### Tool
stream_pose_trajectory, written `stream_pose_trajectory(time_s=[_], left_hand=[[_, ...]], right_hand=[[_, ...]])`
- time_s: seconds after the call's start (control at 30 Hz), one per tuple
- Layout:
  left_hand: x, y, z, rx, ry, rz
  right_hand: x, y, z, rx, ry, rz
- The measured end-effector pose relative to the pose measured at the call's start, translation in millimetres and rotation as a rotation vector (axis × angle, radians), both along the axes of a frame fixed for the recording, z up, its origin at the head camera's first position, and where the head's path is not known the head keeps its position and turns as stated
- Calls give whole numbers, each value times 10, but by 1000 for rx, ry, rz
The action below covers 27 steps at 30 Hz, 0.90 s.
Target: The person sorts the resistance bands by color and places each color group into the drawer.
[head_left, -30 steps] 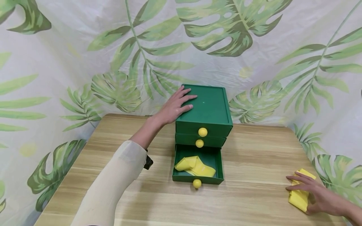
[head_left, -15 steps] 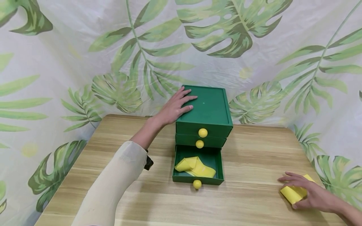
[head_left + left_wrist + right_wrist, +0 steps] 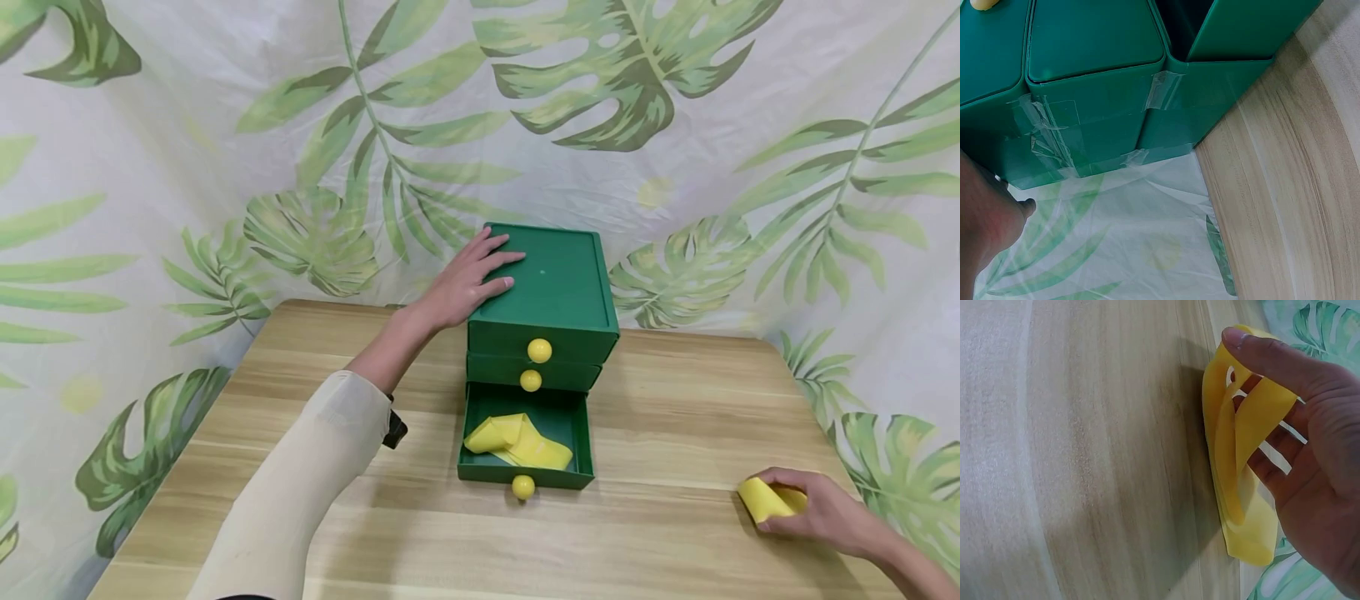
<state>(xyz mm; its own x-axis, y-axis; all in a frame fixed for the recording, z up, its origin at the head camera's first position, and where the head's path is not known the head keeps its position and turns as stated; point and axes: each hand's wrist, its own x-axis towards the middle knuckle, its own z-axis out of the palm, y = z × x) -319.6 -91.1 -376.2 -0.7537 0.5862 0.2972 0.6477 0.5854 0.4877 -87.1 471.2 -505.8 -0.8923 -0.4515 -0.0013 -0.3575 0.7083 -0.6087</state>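
My left hand (image 3: 468,283) rests with spread fingers on the top left edge of a green three-drawer box (image 3: 555,283). Its bottom drawer (image 3: 570,417) is pulled out, and a folded yellow band (image 3: 528,446) lies inside. At the right of the table my right hand (image 3: 825,508) grips a second folded yellow band (image 3: 759,502). In the right wrist view the thumb and fingers pinch that band (image 3: 1247,537) from both sides, its loops standing slightly apart. The left wrist view shows the side of the box (image 3: 1097,100) with clear tape across its seams.
Round yellow knobs mark the drawer fronts, such as the top knob (image 3: 539,350). The wooden table (image 3: 652,533) ends at a leaf-print cloth (image 3: 420,125) hung behind and beside it. A black band (image 3: 395,429) shows at the left wrist.
My right hand has closed its fingers around the yellow band and drawn it slightly left, tilting it up. The left hand and the drawer box have stayed in place.
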Motion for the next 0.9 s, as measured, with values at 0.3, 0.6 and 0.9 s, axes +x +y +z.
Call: stream_pose_trajectory(time_s=[0.3, 0.6, 0.9], left_hand=[[11, -1, 13, 3, -1, 3], [15, -2, 10, 8, -2, -2], [3, 3, 4, 13, -3, -4]], right_hand=[[-22, -38, 34, -53, -53, -6], [-3, 3, 5, 35, 44, 81], [15, 4, -70, 33, 175, 115]])
